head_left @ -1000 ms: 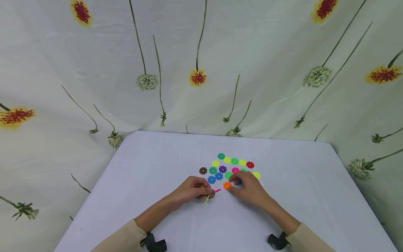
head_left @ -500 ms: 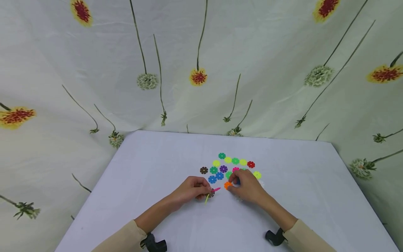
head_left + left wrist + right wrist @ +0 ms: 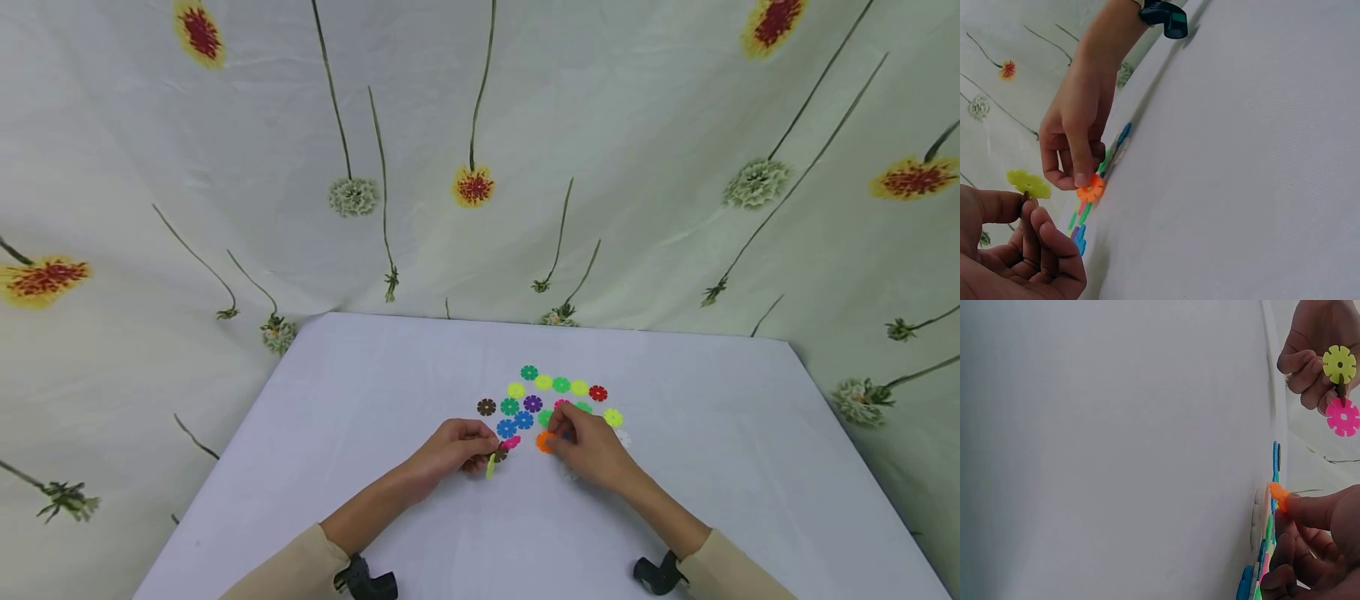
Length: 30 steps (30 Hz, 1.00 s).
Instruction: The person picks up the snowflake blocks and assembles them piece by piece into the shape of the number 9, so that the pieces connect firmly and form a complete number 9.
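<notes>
Between thumb and fingers of my left hand (image 3: pixel 459 450) is a brown slotted disc (image 3: pixel 502 456), mostly hidden by the fingertips. A yellow disc (image 3: pixel 1331 370) and a pink disc (image 3: pixel 1335 424) are joined to its edge, as the right wrist view shows best. Across from it, my right hand (image 3: pixel 594 448) pinches an orange slotted disc (image 3: pixel 1089 191) by thumb and index finger. That orange disc is close to the tabletop, right of the joined discs and apart from them.
Several loose slotted discs lie flat beyond the hands, among them a purple disc (image 3: pixel 532 404), a red disc (image 3: pixel 597 392) and a dark brown disc (image 3: pixel 486 407). Some are hidden behind my right hand. A flowered cloth (image 3: pixel 637 167) hangs behind the white table (image 3: pixel 390 367).
My right thumb and index finger have closed on the orange disc. The joined discs in my left hand have turned, so the pink and yellow ones show more of their faces.
</notes>
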Each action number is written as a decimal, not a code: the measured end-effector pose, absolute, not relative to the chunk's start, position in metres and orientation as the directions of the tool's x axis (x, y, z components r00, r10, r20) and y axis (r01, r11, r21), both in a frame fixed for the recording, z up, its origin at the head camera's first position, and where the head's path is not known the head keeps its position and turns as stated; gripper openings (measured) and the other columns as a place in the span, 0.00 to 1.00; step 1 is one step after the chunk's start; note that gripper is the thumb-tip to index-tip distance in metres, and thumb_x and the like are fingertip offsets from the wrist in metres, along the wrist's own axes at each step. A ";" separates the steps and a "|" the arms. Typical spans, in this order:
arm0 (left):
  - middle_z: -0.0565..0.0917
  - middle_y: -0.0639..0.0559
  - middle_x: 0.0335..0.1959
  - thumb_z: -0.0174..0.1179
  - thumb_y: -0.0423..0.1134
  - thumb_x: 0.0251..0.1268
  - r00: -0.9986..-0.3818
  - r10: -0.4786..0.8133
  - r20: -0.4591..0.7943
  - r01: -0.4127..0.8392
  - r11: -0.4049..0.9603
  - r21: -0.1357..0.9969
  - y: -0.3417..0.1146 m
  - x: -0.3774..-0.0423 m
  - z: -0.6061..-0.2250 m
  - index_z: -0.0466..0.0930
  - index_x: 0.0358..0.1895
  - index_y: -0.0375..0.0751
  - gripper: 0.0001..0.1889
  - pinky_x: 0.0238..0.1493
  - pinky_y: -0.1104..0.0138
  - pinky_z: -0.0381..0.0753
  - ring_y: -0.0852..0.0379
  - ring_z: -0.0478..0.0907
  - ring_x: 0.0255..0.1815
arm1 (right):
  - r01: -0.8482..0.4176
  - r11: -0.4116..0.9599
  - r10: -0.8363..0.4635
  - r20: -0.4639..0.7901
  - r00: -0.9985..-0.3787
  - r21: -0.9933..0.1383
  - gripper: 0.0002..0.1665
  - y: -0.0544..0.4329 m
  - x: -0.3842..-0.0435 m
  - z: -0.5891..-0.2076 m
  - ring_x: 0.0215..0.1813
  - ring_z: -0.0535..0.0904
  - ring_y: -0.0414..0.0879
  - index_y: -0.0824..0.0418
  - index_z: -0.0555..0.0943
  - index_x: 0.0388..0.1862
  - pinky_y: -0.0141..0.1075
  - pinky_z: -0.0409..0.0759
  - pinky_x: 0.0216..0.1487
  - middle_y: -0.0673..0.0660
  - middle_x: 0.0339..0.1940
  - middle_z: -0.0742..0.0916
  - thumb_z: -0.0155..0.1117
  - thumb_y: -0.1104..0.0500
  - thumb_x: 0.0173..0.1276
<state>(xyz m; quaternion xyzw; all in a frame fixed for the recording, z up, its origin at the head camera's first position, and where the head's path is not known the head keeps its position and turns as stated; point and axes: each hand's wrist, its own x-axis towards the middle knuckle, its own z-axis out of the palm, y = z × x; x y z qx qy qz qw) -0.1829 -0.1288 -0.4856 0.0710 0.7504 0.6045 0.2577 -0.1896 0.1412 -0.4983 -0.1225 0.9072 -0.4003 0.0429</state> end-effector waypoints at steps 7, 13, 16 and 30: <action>0.86 0.54 0.36 0.61 0.43 0.80 -0.858 0.416 -0.302 -0.203 0.264 0.943 -0.128 -0.183 -0.487 0.84 0.51 0.33 0.14 0.42 0.70 0.80 0.58 0.79 0.35 | -0.172 0.538 -0.269 0.025 -0.963 -0.825 0.09 0.145 -0.191 -0.499 0.42 0.80 0.42 0.57 0.83 0.48 0.27 0.81 0.43 0.51 0.39 0.87 0.73 0.61 0.73; 0.86 0.54 0.35 0.62 0.43 0.79 -0.860 0.418 -0.293 -0.192 0.266 0.945 -0.127 -0.185 -0.488 0.84 0.49 0.33 0.14 0.40 0.71 0.80 0.59 0.78 0.34 | -0.161 0.469 -0.299 0.016 -0.954 -0.869 0.08 0.146 -0.191 -0.499 0.40 0.82 0.42 0.56 0.86 0.50 0.27 0.82 0.43 0.53 0.40 0.88 0.72 0.58 0.75; 0.86 0.55 0.35 0.62 0.43 0.79 -0.862 0.414 -0.293 -0.190 0.271 0.944 -0.126 -0.186 -0.488 0.84 0.49 0.33 0.13 0.40 0.71 0.80 0.59 0.77 0.34 | -0.151 0.417 -0.330 0.005 -0.944 -0.896 0.10 0.145 -0.190 -0.497 0.42 0.83 0.43 0.58 0.86 0.51 0.27 0.83 0.44 0.55 0.42 0.89 0.71 0.57 0.76; 0.86 0.54 0.35 0.60 0.41 0.80 -0.853 0.437 -0.283 -0.176 0.269 0.947 -0.123 -0.182 -0.486 0.83 0.47 0.33 0.12 0.39 0.72 0.79 0.58 0.76 0.33 | -0.084 0.310 -0.343 -0.029 -0.939 -0.947 0.13 0.140 -0.185 -0.490 0.47 0.86 0.53 0.63 0.85 0.54 0.31 0.87 0.49 0.61 0.47 0.91 0.69 0.57 0.77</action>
